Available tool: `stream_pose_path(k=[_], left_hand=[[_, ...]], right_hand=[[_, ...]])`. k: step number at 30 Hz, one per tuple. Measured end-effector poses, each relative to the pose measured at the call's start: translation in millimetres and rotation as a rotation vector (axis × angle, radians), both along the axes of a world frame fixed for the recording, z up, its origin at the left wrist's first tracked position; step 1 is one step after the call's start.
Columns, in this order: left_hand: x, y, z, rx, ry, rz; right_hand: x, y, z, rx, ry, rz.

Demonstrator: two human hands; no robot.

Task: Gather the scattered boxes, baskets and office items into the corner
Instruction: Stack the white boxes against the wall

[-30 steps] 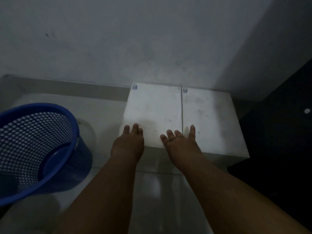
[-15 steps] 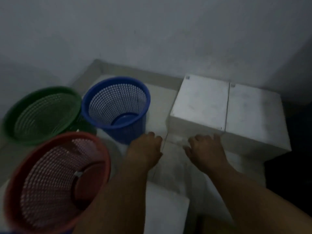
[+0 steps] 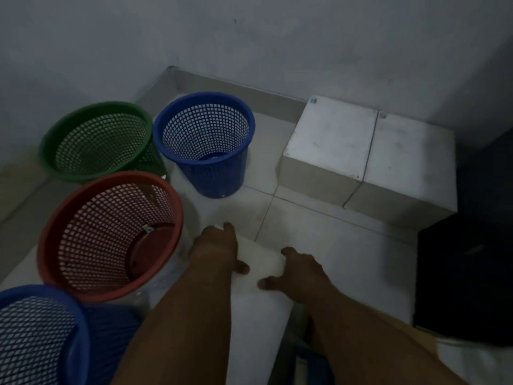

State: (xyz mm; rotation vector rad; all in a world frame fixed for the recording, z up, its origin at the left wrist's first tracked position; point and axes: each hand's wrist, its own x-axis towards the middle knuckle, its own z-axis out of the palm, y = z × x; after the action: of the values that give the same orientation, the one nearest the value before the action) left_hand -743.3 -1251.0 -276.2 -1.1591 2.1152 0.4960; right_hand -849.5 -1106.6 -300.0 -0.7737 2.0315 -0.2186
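Now leaves the paired white boxes (image 3: 333,140) parked; grips a third box (image 3: 263,301) short of them with left hand (image 3: 219,245) and right hand (image 3: 299,268), likely next in.

The left grip (image 3: 217,245) and right grip (image 3: 301,269) curl downward.

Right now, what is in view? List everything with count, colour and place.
Green basket: one, green, left, by the wall.
Far blue basket: one, blue, near the corner.
Red basket: one, red, in front of the green one.
Near blue basket: one, blue, bottom left.
Wall boxes: two, white, side by side at the far wall.
Near box: one, white, under the hands.
Black object: one, right; unclear what.
Left hand: grips the near box's far edge.
Right hand: grips it too.
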Motion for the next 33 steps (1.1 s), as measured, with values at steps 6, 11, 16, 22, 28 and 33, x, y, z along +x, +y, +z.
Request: stream_pose_path(k=[6, 11, 16, 22, 28, 33], left_hand=[[-34.6, -7.0, -0.1, -0.055, 0.445, 0.149], [-19.0, -9.4, -3.5, -0.041, 0.325, 0.143], [-8.1, 14.1, -11.2, 0.099, 0.2, 0.25], [-12.8, 19.0, 13.5, 0.017, 0.204, 0.173], [-41.4, 26.3, 71.3, -0.064, 0.236, 0.106], [-60.4, 30.9, 134.0, -0.126, 0.243, 0.017]], right_hand=[[-35.3, -11.9, 11.3, -0.194, 0.272, -0.279], [-52.0, 5.1, 21.1, -0.282, 0.307, -0.411], [5.0, 28.3, 3.5, -0.166, 0.08, -0.537], [12.9, 20.2, 14.3, -0.161, 0.084, -0.567], [-20.1, 20.6, 70.1, -0.179, 0.209, -0.543], [-41.6, 26.5, 125.0, -0.225, 0.23, -0.506]])
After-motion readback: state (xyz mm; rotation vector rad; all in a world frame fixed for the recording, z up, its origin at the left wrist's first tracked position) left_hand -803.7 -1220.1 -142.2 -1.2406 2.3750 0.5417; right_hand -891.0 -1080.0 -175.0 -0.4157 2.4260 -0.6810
